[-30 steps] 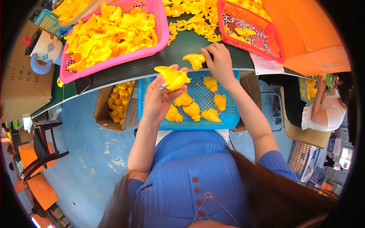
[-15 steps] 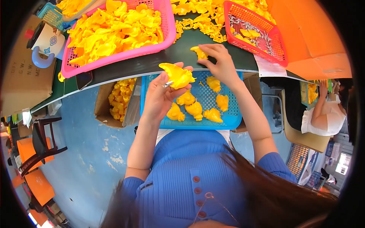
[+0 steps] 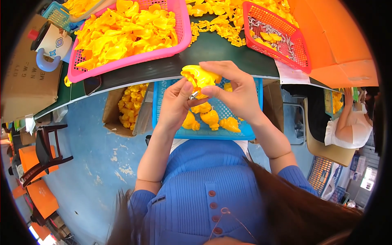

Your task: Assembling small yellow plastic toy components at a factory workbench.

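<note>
Since half a second ago, right hand (image 3: 237,92) drawn back from the dark table (image 3: 212,51) and brought onto the yellow plastic piece (image 3: 199,77), now gripped from both sides. Left hand (image 3: 175,104) at 7 o'clock of the piece, fingers curled, thumb tip pressed against a small silver metal part (image 3: 193,96) just under the yellow shell. Right hand at 4 o'clock, fingers arched over the top of the piece, thumb beneath, closed on it. Piece held in the air above the far edge of the blue tray (image 3: 245,132), just short of the table edge.

Below the hands, at 6 o'clock, several more yellow parts (image 3: 211,118) lying in the blue tray, resting on the lap. At 9 o'clock of the tray, an open cardboard box (image 3: 112,118) on the blue floor, with yellow parts inside. At 11 o'clock, on the table, a pink basket (image 3: 179,48) heaped with yellow parts. At 1 o'clock, a red basket (image 3: 304,67) holding silver metal bits and a few yellow pieces, loose yellow parts strewn between the two baskets. Far at 3 o'clock, another person's arm (image 3: 347,126), well apart.
</note>
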`<state>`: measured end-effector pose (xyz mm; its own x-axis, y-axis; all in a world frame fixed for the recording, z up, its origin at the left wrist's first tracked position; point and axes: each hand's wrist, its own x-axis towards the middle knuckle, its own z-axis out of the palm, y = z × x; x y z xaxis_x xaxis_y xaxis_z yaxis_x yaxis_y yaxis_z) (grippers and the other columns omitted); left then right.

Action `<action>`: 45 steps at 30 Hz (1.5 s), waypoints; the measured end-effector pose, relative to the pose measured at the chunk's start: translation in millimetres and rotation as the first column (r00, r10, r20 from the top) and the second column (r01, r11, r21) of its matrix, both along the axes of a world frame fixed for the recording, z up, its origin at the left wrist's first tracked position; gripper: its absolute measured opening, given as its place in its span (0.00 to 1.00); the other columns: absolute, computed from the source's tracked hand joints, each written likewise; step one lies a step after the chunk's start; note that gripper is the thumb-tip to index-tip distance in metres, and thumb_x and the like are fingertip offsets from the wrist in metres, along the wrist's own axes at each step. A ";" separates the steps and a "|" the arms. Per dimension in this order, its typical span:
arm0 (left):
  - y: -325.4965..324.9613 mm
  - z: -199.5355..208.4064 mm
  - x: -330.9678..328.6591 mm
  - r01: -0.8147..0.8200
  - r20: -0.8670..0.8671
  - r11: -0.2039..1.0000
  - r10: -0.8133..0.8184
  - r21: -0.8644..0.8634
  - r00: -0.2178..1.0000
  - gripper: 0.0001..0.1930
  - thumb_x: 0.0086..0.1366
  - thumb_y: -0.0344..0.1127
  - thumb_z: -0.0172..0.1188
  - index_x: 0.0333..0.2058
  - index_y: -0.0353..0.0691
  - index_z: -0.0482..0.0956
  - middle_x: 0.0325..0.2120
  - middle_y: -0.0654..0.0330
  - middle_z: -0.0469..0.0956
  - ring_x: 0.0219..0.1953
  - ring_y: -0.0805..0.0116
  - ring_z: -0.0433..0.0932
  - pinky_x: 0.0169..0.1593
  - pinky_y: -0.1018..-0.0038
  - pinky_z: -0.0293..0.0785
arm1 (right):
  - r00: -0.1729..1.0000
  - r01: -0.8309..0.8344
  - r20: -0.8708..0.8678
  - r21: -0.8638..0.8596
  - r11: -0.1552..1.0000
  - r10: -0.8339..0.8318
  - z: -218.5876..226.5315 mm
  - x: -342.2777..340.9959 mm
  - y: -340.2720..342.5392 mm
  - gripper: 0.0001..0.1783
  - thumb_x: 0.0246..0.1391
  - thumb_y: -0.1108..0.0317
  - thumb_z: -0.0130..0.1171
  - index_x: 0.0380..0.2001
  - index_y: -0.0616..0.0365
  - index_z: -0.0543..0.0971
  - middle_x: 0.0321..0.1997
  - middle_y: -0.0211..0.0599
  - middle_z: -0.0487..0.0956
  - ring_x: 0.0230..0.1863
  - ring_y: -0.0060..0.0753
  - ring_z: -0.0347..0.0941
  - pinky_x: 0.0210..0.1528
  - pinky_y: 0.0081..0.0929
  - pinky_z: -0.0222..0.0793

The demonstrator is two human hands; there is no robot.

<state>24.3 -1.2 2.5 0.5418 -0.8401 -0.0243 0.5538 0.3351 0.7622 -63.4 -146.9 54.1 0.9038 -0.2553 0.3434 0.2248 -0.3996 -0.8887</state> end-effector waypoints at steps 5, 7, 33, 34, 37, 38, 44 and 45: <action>-1.4 3.5 -3.3 -0.034 0.012 0.999 0.034 0.035 0.999 0.20 0.65 0.45 0.48 0.47 0.35 0.70 0.43 0.58 0.74 0.44 0.70 0.75 0.44 0.72 0.77 | 0.999 0.030 -0.012 0.000 1.000 -0.030 -4.8 -0.9 4.0 0.24 0.42 0.71 0.65 0.47 0.59 0.75 0.49 0.40 0.73 0.51 0.30 0.67 0.53 0.24 0.61; -1.5 2.8 -3.3 -0.061 0.018 0.996 0.060 0.061 0.998 0.21 0.65 0.47 0.47 0.47 0.34 0.70 0.42 0.56 0.75 0.42 0.68 0.77 0.43 0.74 0.78 | 0.999 0.035 -0.009 -0.003 0.999 -0.035 -5.9 -1.4 5.0 0.25 0.42 0.71 0.65 0.47 0.59 0.75 0.48 0.40 0.73 0.51 0.30 0.67 0.53 0.24 0.61; -0.4 0.0 -1.8 -0.009 -0.020 1.000 0.009 0.024 1.000 0.18 0.65 0.43 0.49 0.47 0.36 0.71 0.41 0.60 0.75 0.42 0.72 0.76 0.44 0.74 0.77 | 0.997 0.068 -0.028 0.030 0.997 -0.068 -5.3 -5.6 11.1 0.23 0.41 0.72 0.66 0.45 0.60 0.76 0.47 0.40 0.73 0.50 0.29 0.68 0.53 0.24 0.61; -0.3 -0.9 -1.6 -0.009 -0.020 1.000 0.009 0.024 1.000 0.18 0.65 0.43 0.49 0.47 0.36 0.71 0.41 0.60 0.75 0.42 0.72 0.76 0.44 0.74 0.77 | 0.997 0.068 -0.028 0.030 0.997 -0.068 -5.5 -5.5 11.1 0.23 0.41 0.72 0.66 0.45 0.60 0.76 0.47 0.40 0.73 0.50 0.29 0.68 0.53 0.24 0.61; -0.2 -1.8 -1.3 0.003 -0.025 1.000 -0.002 0.016 1.000 0.18 0.65 0.43 0.49 0.47 0.36 0.71 0.41 0.60 0.75 0.42 0.72 0.76 0.44 0.74 0.77 | 0.998 0.066 -0.020 0.013 0.998 -0.066 -6.0 -5.3 11.0 0.23 0.41 0.71 0.66 0.45 0.59 0.76 0.47 0.40 0.74 0.50 0.29 0.68 0.52 0.24 0.61; -0.2 -1.2 -1.6 0.002 -0.017 1.000 -0.002 0.019 1.000 0.18 0.65 0.43 0.49 0.47 0.36 0.71 0.41 0.60 0.75 0.42 0.72 0.76 0.44 0.74 0.77 | 0.997 0.075 -0.032 0.028 0.997 -0.074 -5.6 -5.3 11.2 0.23 0.41 0.71 0.66 0.45 0.59 0.76 0.47 0.40 0.74 0.50 0.29 0.68 0.52 0.24 0.61; -0.2 -1.8 -2.0 0.008 -0.018 0.999 -0.007 0.034 1.000 0.18 0.65 0.43 0.49 0.47 0.36 0.71 0.42 0.59 0.75 0.43 0.72 0.76 0.44 0.74 0.77 | 0.996 0.068 -0.061 0.014 0.998 -0.067 -4.3 -6.2 8.4 0.23 0.41 0.70 0.67 0.44 0.59 0.77 0.47 0.39 0.74 0.50 0.29 0.68 0.53 0.24 0.61; -0.1 -2.2 -2.1 0.011 -0.013 0.999 -0.011 0.044 1.000 0.18 0.65 0.43 0.49 0.48 0.36 0.70 0.42 0.59 0.75 0.43 0.71 0.76 0.44 0.74 0.77 | 0.996 0.056 -0.068 0.000 0.998 -0.056 -4.5 -6.5 7.3 0.23 0.41 0.70 0.67 0.44 0.58 0.77 0.47 0.39 0.74 0.50 0.29 0.68 0.53 0.24 0.61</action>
<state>22.2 -1.3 0.3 0.5320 -0.8440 -0.0687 0.5672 0.2950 0.7689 -69.9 -139.6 49.6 0.9094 -0.3066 0.2812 0.1412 -0.4084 -0.9018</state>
